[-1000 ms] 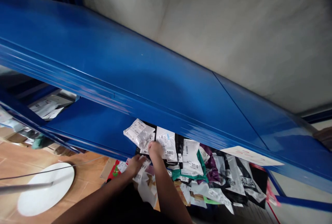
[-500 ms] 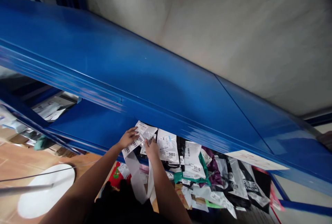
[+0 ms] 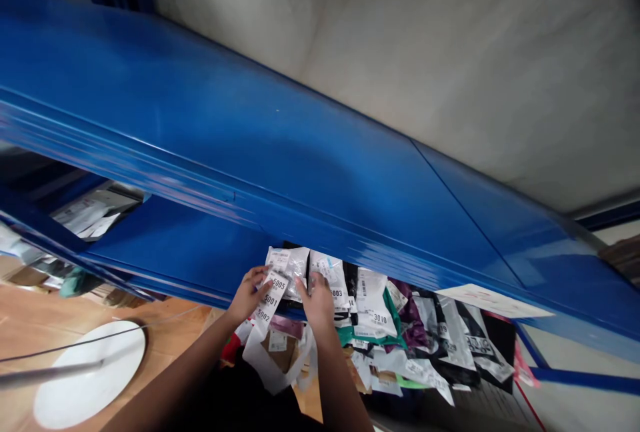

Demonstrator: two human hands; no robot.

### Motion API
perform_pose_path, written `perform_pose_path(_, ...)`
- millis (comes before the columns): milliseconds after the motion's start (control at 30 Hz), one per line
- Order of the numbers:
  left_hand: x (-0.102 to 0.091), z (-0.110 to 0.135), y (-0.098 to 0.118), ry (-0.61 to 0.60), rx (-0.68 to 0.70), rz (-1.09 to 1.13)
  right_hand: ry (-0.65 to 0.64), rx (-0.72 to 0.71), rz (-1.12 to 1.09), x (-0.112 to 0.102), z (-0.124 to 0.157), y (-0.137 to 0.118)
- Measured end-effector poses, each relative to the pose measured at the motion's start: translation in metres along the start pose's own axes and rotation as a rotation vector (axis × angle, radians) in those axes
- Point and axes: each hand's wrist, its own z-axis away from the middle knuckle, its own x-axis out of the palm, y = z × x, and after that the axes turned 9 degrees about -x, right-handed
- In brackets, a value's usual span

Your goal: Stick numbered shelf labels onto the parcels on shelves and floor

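My left hand (image 3: 249,295) is closed on the upper end of a label strip (image 3: 271,301) printed 5005, 5001 and 5002. Its pale tail hangs in a loop towards my body. A white and clear plastic parcel (image 3: 296,265) with a printed shipping label lies on the shelf just beyond the strip. My right hand (image 3: 319,302) is over this parcel's right side, thumb and fingers apart. Under its fingers is part of a white parcel (image 3: 332,273) marked 5003; whether they press on it is hard to tell.
A blue metal shelf (image 3: 200,152) runs across the view above my hands. More bagged parcels, one marked 3010 (image 3: 373,305), line the shelf to the right, with others below. A white round base (image 3: 90,372) with a pole stands on the tiled floor at left.
My right hand has moved right, from the clear parcel towards the 5003 one, and its fingers have spread. The label strip in my left hand has shifted lower and to the right.
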Motion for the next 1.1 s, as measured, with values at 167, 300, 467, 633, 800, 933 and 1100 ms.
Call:
perform_pose_path(167,0.002,0.041,0.009,-0.067,-0.086,0.076,0.025,-0.277,-0.446,0.015,0.027,-0.005)
perform_pose_path(300,0.012,0.057,0.009,-0.027,-0.143,0.146,0.084,-0.27,-0.509,0.029,0.036,-0.007)
perform_pose_path(467,0.016,0.058,0.009,0.003,-0.224,0.237,0.115,-0.264,-0.52,0.033,0.039,-0.011)
perform_pose_path(633,0.021,0.048,0.0,0.067,-0.289,0.273,0.167,-0.253,-0.495,0.037,0.036,-0.015)
perform_pose_path(800,0.032,0.038,-0.002,0.069,-0.296,0.267,0.196,-0.235,-0.445,0.038,0.023,-0.015)
perform_pose_path(933,0.039,0.038,-0.002,-0.039,-0.305,0.192,0.205,-0.203,-0.391,0.033,0.009,-0.012)
perform_pose_path(1100,0.028,0.038,-0.003,-0.183,-0.238,-0.027,0.15,-0.142,-0.304,0.026,-0.011,-0.007)
